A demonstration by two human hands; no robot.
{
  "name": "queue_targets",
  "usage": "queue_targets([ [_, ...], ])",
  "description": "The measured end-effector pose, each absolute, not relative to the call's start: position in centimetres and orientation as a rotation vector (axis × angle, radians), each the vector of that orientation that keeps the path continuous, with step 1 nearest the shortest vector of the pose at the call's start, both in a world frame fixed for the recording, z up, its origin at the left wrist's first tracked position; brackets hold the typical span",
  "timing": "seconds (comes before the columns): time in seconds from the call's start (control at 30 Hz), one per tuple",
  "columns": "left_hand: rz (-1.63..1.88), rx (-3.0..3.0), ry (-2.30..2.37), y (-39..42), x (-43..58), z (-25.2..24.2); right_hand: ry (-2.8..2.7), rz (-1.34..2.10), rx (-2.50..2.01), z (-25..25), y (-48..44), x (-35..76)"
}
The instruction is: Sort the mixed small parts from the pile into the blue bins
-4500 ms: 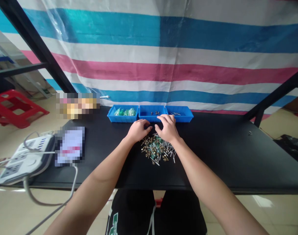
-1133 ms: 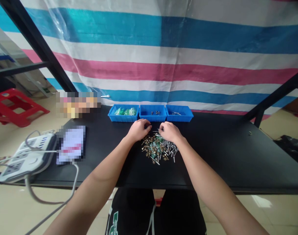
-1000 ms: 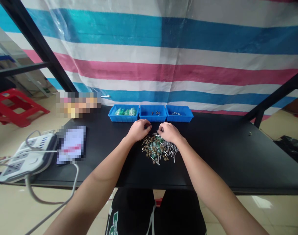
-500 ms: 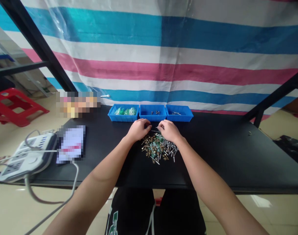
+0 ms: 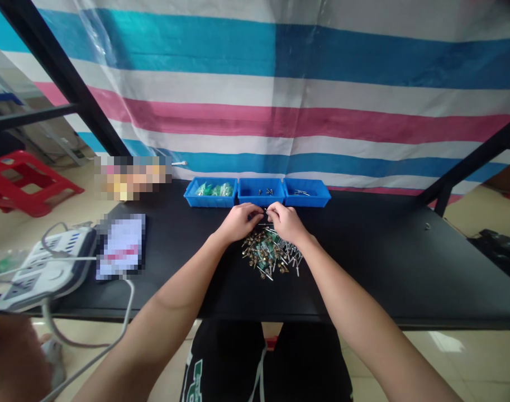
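Compared with half a second ago, the right hand point(image 5: 285, 221) is sitting a little further left and nearer the far edge of the tabletop point(image 5: 384, 262). Its fingertips are now meeting those of the left hand point(image 5: 239, 221), where a gap was showing between them before. The thin pin that was sticking out of the right fingers is no longer showing. Both hands are pinching with curled fingers at a small piece point(image 5: 263, 210) between them, which is too small to tell apart. The left hand is lying much where it was. A blurred brownish shape point(image 5: 9, 357) is now showing at the lower left, below the near edge; I cannot tell what it is.

The pile point(image 5: 268, 255) of brass, green and silver bits is lying around the middle of the tabletop, just nearer than the hands. The right wrist is covering its far right part.

Three blue trays are standing side by side along the far edge, just beyond the fingertips and apart from them. The left tray point(image 5: 211, 196) is holding green pieces, the middle tray point(image 5: 261, 199) a few small bits, and the right tray point(image 5: 307, 199) thin pins.

A white power strip point(image 5: 41, 271) is overhanging the left edge, its cable point(image 5: 124, 312) hanging past the near edge. A striped sheet point(image 5: 280, 84) is hanging behind the far edge.
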State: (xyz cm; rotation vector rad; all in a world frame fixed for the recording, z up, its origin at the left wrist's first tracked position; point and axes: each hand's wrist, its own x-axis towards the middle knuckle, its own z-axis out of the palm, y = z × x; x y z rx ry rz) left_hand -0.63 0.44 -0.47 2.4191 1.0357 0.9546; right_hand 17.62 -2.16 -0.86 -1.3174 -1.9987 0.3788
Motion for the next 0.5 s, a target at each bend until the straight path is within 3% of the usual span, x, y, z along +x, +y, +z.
queue_targets([
  [0.5, 0.962, 2.298, 1.073, 0.21, -0.46, 0.09, -2.021, 0.424, -1.250, -0.71, -2.51, 17.37],
])
